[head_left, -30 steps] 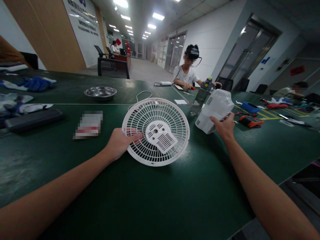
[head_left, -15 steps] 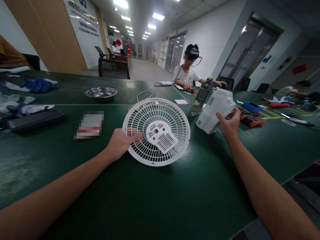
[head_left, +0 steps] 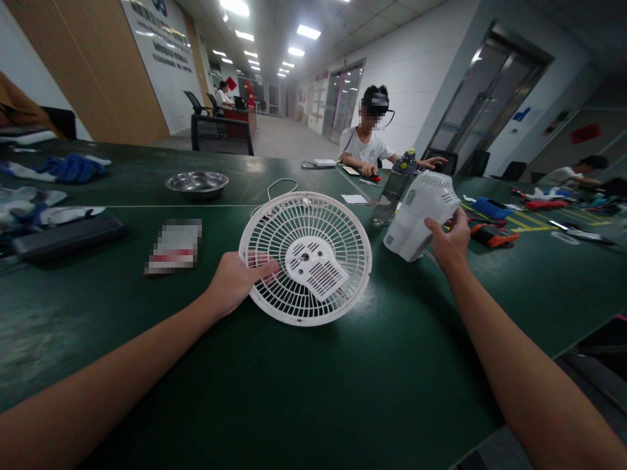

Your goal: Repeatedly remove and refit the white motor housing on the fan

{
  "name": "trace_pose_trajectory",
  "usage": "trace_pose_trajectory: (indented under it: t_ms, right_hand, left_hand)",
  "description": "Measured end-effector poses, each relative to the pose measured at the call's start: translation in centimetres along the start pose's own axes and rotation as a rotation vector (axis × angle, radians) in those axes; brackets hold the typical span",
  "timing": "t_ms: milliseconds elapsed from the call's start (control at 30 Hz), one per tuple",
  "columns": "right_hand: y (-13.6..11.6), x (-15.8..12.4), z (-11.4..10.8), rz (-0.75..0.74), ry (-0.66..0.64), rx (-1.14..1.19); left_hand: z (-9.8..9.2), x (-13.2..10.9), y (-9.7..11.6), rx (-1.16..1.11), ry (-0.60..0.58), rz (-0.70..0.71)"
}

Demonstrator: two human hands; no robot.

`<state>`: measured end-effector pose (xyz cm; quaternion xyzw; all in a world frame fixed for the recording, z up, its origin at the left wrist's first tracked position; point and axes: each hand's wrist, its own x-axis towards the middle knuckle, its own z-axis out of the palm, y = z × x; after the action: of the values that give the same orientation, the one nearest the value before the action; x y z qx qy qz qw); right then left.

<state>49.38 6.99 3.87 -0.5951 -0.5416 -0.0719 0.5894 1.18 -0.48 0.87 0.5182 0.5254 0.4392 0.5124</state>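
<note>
A round white fan grille with a vented motor housing at its middle is tilted up over the green table. My left hand grips its left rim, thumb on the near side and fingers behind the bars. A thin white cord loops out behind the grille. To the right, my right hand is closed around the right side of a white plastic housing with slots at its top. This housing is held tilted, and some of my fingers are hidden behind it.
A clear water bottle stands just behind the white housing. Left lie a steel bowl, a blurred packet, a dark case and blue gloves. An orange-black meter sits right. A co-worker sits across the table.
My hands keep their grips, and the fan grille and housing have hardly moved. The view has shifted slightly. Across the table, the co-worker's outstretched hand has moved a little.
</note>
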Motion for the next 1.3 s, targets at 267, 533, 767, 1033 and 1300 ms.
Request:
trace_pose_trajectory:
  t_ms: [267,533,767,1033,1300]
  right_hand:
    - [0.6,0.0,0.3,0.019,-0.012,0.080]
    - [0.2,0.0,0.3,-0.028,-0.049,0.080]
    - [0.0,0.0,0.2,-0.045,-0.026,0.095]
    - [1.0,0.3,0.6,-0.047,0.020,0.092]
    - [-0.9,-0.1,-0.1,-0.171,0.073,0.063]
  left_hand:
    - [0.0,-0.3,0.3,0.018,-0.011,0.011]
    - [0.2,-0.1,0.1,-0.007,0.017,-0.005]
    - [0.1,-0.3,0.4,-0.023,0.003,0.003]
    - [0.0,-0.3,0.3,-0.016,-0.017,0.004]
    - [0.0,-0.3,0.3,0.004,-0.017,0.015]
